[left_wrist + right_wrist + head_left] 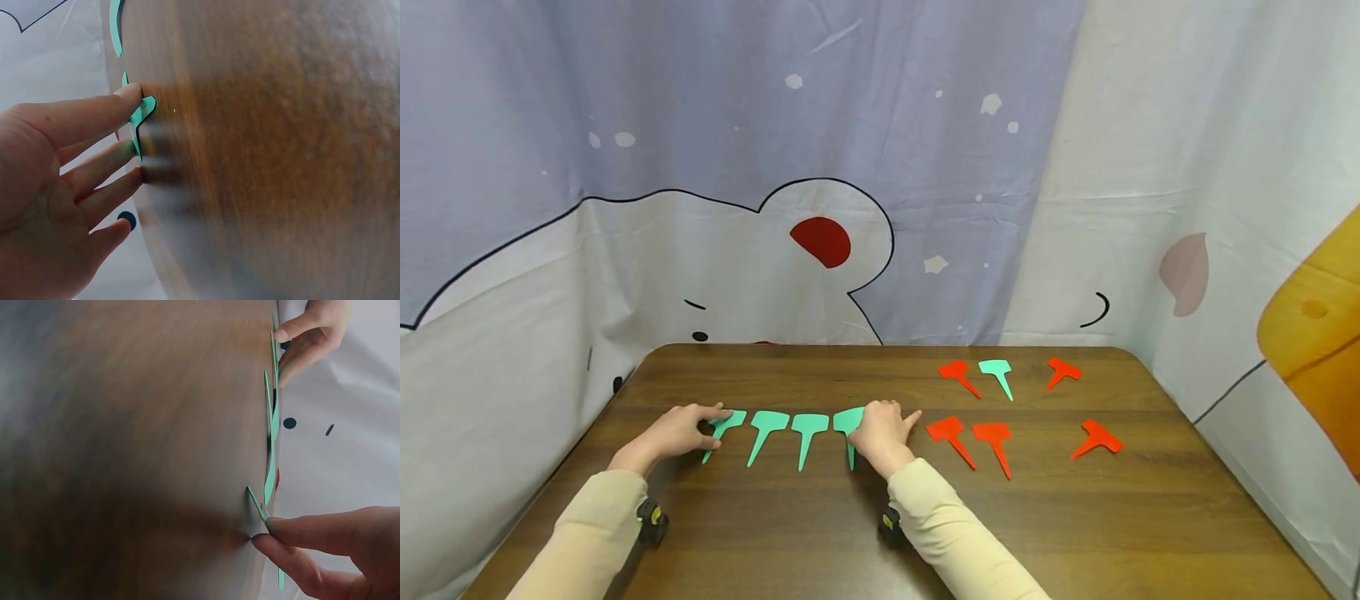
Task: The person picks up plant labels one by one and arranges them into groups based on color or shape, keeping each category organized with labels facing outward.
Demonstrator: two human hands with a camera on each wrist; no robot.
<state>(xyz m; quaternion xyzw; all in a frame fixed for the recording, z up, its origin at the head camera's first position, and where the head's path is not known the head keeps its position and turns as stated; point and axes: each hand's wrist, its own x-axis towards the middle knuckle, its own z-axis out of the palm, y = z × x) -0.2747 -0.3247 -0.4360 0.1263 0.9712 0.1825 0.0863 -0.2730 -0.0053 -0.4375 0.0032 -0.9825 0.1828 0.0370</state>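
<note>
Four-sided-headed T-shaped plant labels lie on a wooden table. My left hand pinches the leftmost green plant label between thumb and finger; the left wrist view shows this label partly behind the fingers. Two green labels, one and another, lie side by side between my hands, stems toward me. At the right end of this row, my right hand holds a further green label, its head partly covered. In the right wrist view, thumb and finger pinch that label, which looks tilted.
Right of my hands lie several red plant labels, among them a near one and a far-right one. One green label lies among them near the back edge. A printed curtain hangs behind the table.
</note>
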